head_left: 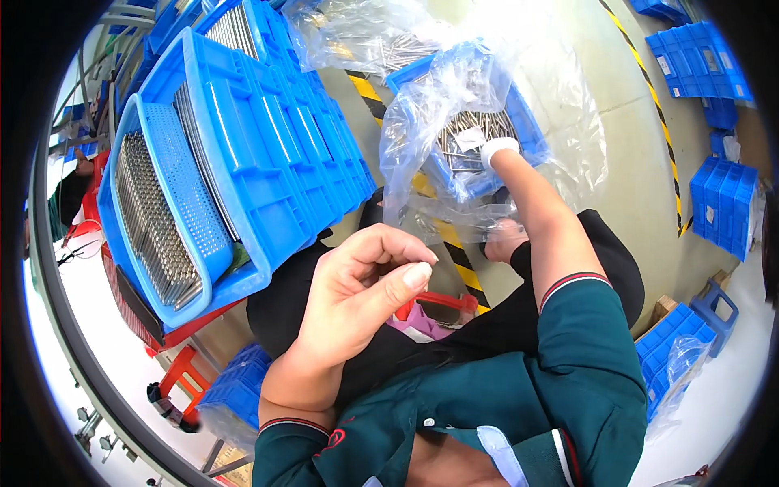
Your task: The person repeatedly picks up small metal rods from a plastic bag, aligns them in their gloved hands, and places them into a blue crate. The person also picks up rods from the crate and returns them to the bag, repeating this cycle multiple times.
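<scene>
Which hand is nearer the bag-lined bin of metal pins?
Right. The right hand reaches into the bag-lined bin of metal pins; the left hand is held up over the lap, apart from it.

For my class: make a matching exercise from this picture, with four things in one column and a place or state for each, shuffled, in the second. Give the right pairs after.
Things
1. left hand
2. right hand
3. metal pins
4. yellow and black stripe

Places or states
A. painted along the floor
B. standing in rows in a blue perforated tray
C. raised near the lap, thumb against curled fingers
D. reaching into the plastic-lined blue bin of loose metal rods

Pairs: 1-C, 2-D, 3-B, 4-A
</scene>
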Tool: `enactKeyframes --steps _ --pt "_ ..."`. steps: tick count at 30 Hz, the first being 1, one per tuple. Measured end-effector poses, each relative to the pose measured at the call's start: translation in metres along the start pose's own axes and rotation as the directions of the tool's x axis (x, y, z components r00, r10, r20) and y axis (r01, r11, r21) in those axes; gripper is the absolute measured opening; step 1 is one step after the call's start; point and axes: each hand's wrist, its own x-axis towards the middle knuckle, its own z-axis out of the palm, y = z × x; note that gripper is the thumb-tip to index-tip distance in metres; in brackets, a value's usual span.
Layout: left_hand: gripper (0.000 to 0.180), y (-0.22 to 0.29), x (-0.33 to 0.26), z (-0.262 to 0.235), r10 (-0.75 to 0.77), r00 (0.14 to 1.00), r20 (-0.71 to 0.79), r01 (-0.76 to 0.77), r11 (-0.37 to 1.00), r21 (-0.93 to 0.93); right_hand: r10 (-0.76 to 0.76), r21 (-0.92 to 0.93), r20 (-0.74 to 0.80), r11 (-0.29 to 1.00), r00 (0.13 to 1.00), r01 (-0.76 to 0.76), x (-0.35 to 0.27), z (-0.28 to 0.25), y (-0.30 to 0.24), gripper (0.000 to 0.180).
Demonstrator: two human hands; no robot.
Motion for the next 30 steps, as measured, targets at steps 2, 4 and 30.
enactKeyframes --steps 2,4,30 --pt "0.018 -0.002 -0.001 -0.001 0.003 1.000 0.031 -0.002 1.000 -0.028 0.020 -0.004 -0.019 1.000 1.000 -0.021 -0.006 -0.003 -0.010 0.034" --pt "0.018 0.001 -0.001 0.002 -0.001 1.000 0.004 0.001 1.000 -0.008 0.010 -0.026 -0.019 1.000 1.000 -0.010 -0.011 -0.009 -0.025 0.032" --pt "0.017 0.006 -0.004 -0.003 -0.062 0.998 -0.028 0.061 0.998 -0.019 0.231 0.266 -0.027 0.940 0.973 -0.216 0.035 0.017 -0.046 0.034"
